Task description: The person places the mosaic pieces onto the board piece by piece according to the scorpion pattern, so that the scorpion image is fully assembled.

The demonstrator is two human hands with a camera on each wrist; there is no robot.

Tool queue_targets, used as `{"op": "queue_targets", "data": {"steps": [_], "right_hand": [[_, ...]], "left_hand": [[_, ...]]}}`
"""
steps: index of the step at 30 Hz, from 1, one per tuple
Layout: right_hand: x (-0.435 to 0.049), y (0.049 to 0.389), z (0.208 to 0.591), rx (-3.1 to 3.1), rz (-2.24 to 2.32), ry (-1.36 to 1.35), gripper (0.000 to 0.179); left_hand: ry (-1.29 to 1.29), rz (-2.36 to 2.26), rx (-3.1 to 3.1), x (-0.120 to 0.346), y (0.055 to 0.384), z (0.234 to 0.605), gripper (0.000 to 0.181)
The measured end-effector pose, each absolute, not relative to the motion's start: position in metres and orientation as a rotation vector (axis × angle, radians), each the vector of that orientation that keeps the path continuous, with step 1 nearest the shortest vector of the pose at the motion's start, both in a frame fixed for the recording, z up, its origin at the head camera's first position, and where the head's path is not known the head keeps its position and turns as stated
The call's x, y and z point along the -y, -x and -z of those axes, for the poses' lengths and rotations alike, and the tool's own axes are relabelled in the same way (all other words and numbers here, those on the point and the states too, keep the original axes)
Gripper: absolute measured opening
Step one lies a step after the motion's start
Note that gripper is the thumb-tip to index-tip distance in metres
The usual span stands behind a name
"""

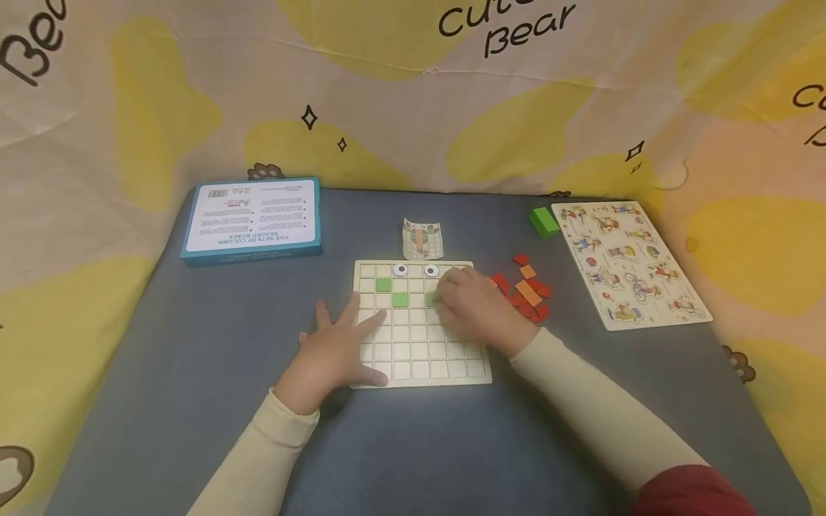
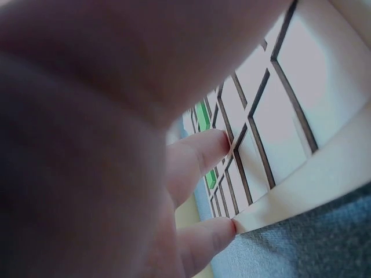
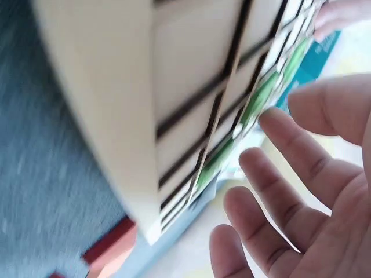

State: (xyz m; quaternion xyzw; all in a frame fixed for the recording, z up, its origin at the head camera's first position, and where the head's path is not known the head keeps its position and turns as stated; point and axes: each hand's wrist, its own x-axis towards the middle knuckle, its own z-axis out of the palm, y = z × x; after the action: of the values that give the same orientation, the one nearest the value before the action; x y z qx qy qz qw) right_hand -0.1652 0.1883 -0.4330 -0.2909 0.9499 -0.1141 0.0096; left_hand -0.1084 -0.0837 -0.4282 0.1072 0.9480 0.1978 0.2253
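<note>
A wooden grid board (image 1: 419, 351) lies flat in front of me. On it sit green square tiles (image 1: 383, 284) and two round eye pieces (image 1: 400, 270) near the far edge. My left hand (image 1: 332, 351) rests with spread fingers across the board's left edge; in the left wrist view two fingertips (image 2: 217, 145) touch the board. Over the upper right of the board is my right hand (image 1: 474, 304), partly covering one green tile. The right wrist view shows its fingers (image 3: 272, 174) loosely bent beside a green tile (image 3: 261, 98), with nothing visible held between thumb and index finger.
Behind the board stands a small creased pattern card (image 1: 423, 240). Red and orange pieces (image 1: 529, 292) lie scattered to the right. Farther right are a green block (image 1: 544, 222) and a picture puzzle board (image 1: 635, 265). A blue-edged box (image 1: 253, 218) sits at the back left.
</note>
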Motion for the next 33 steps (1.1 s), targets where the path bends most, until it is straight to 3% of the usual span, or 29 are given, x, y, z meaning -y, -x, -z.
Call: {"op": "queue_targets", "data": {"steps": [15, 25, 33], "right_hand": [[-0.306, 0.212, 0.416, -3.05, 0.23, 0.335, 0.025], [-0.317, 0.218, 0.432, -3.052, 0.247, 0.411, 0.028], [-0.317, 0.226, 0.432, -3.026, 0.399, 0.319, 0.03]], "left_hand": [[-0.299, -0.545, -2.609, 0.083, 0.108, 0.424, 0.113], [-0.309, -0.542, -2.599, 0.083, 0.108, 0.424, 0.113], [-0.32, -0.542, -2.611, 0.083, 0.109, 0.424, 0.113]]}}
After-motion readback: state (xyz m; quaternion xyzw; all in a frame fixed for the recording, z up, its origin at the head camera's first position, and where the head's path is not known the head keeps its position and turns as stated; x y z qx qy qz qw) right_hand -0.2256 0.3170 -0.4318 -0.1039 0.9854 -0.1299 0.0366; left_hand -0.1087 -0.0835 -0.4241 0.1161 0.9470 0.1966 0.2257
